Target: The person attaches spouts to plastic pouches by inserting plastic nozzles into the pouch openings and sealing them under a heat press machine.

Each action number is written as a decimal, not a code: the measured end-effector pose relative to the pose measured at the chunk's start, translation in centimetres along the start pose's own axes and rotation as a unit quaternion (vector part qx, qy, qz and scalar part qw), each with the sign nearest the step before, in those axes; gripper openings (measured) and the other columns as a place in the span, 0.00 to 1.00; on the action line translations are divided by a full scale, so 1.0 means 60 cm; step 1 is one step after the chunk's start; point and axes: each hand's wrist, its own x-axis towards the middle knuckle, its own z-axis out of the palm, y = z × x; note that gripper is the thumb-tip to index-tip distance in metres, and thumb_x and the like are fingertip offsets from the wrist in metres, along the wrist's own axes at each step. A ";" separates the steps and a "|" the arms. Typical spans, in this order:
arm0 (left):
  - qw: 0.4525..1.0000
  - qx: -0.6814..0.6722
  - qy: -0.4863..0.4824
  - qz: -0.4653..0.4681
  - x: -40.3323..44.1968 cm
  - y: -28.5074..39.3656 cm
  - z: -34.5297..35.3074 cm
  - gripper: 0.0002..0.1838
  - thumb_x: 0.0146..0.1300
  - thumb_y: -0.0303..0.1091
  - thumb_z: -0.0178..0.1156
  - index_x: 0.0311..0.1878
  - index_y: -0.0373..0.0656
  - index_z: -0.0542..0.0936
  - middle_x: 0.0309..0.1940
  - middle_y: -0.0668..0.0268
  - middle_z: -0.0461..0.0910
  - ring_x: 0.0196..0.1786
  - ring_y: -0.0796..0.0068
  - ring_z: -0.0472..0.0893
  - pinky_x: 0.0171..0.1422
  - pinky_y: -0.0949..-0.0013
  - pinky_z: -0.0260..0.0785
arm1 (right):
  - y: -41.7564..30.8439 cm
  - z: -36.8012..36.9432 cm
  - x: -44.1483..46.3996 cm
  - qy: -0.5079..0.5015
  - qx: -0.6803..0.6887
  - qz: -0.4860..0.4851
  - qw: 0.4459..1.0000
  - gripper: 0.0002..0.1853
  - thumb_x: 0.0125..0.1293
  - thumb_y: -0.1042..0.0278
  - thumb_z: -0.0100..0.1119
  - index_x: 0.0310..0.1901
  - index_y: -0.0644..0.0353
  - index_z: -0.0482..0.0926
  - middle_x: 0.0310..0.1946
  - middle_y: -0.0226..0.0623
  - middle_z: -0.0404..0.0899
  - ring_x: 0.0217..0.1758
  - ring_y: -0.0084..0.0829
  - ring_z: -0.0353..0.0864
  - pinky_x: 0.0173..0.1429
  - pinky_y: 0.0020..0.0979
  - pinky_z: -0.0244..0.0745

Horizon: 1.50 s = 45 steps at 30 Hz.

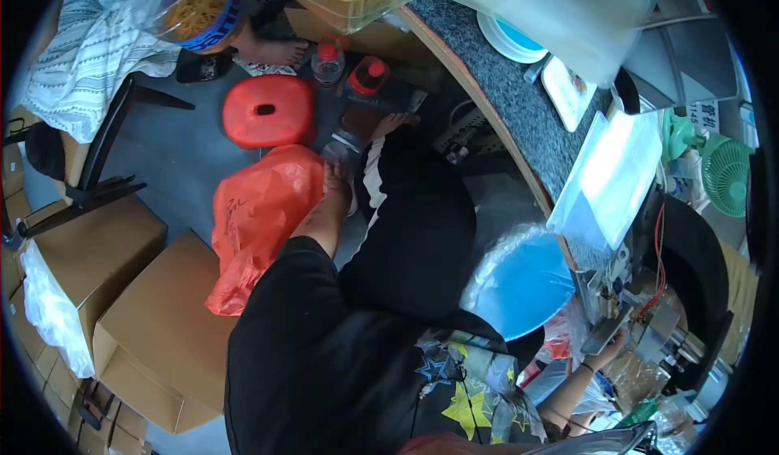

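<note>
My left hand (333,176) is low near the floor, at the right edge of a crumpled red plastic bag (264,215) and beside a pale slipper; the fingers are too small and blended together to tell what they hold, if anything. At the far right, my right hand (610,351), with a dark band on the wrist, has its fingers round a flat grey object (605,331). It is next to a metal machine (669,337). My black trouser leg (422,228) with a white stripe lies between the hands, left of a blue basin (523,284) lined with clear plastic.
A red stool (268,112), bottles (328,64) and a co-worker's bare foot (272,51) are ahead on the floor. Open cardboard boxes (166,325) and black chair legs (109,138) stand left. A speckled counter (503,106) curves along the right, with a green fan (725,175) beyond.
</note>
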 end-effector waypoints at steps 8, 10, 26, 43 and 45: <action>0.996 -0.051 0.058 0.055 0.047 -0.041 -0.038 0.30 0.74 0.52 0.48 0.78 0.59 0.69 0.83 0.62 0.54 0.85 0.55 0.49 0.79 0.27 0.37 | -0.068 0.041 -0.021 0.037 -0.055 0.039 0.997 0.16 0.71 0.75 0.56 0.59 0.64 0.77 0.50 0.35 0.80 0.49 0.28 0.80 0.54 0.29 0.79; 0.989 -0.146 0.028 -0.006 0.056 -0.041 -0.044 0.29 0.77 0.52 0.45 0.77 0.59 0.69 0.77 0.63 0.66 0.79 0.56 0.63 0.78 0.34 0.49 | -0.072 0.032 -0.016 0.048 -0.019 0.059 0.997 0.16 0.70 0.75 0.59 0.59 0.64 0.78 0.50 0.35 0.80 0.49 0.27 0.80 0.54 0.29 0.77; 0.304 -0.893 0.207 0.261 -0.482 -0.149 -0.349 0.22 0.63 0.13 0.63 0.55 0.46 0.70 0.48 0.52 0.85 0.50 0.60 0.88 0.57 0.56 0.84 | -0.035 0.034 -0.022 0.139 -0.179 -0.142 0.964 0.18 0.74 0.66 0.59 0.60 0.67 0.79 0.50 0.49 0.83 0.50 0.42 0.81 0.56 0.39 0.75; 0.761 -0.211 0.612 0.046 -0.754 0.040 -0.366 0.25 0.65 0.30 0.68 0.64 0.44 0.71 0.45 0.46 0.83 0.49 0.53 0.86 0.54 0.57 0.78 | -0.076 0.011 -0.174 -0.049 0.861 0.082 0.499 0.14 0.81 0.60 0.51 0.48 0.65 0.74 0.37 0.34 0.75 0.34 0.28 0.69 0.37 0.29 0.65; 0.777 -0.050 0.622 0.082 -0.744 0.045 -0.350 0.29 0.63 0.33 0.68 0.67 0.44 0.72 0.51 0.44 0.81 0.56 0.50 0.82 0.61 0.54 0.75 | -0.062 0.024 -0.201 -0.104 0.901 0.086 0.413 0.16 0.82 0.58 0.47 0.42 0.66 0.71 0.33 0.32 0.70 0.32 0.27 0.66 0.36 0.29 0.64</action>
